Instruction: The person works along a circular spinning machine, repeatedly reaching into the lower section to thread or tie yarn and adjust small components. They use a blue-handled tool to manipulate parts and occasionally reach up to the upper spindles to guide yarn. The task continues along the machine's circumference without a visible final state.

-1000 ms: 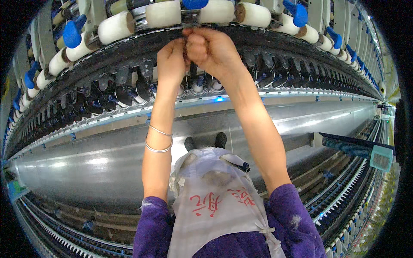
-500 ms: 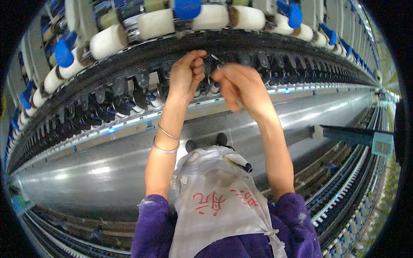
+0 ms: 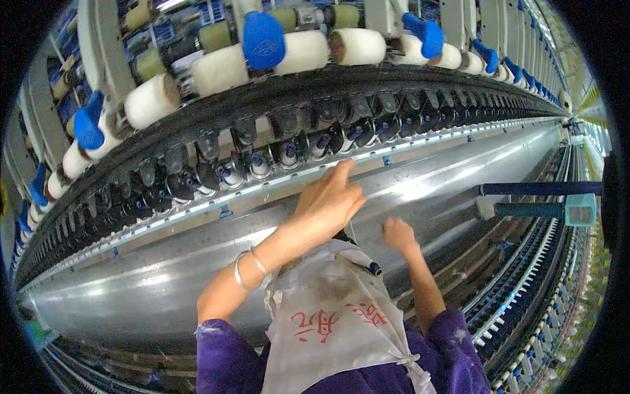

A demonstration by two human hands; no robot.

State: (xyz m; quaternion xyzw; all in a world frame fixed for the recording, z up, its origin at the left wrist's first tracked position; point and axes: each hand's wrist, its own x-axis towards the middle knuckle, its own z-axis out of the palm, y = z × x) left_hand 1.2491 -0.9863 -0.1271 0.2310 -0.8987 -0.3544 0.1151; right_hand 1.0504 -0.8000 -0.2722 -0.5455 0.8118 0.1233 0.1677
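At centre, the left hand hangs by the rail, fingers extended and apparently empty. The right hand, right of centre, is curled; I cannot tell whether it pinches anything. Bobbins stand above centre; how many are finished is unclear.

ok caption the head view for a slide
Left hand near a spindle row, right hand curled, lower in frame.
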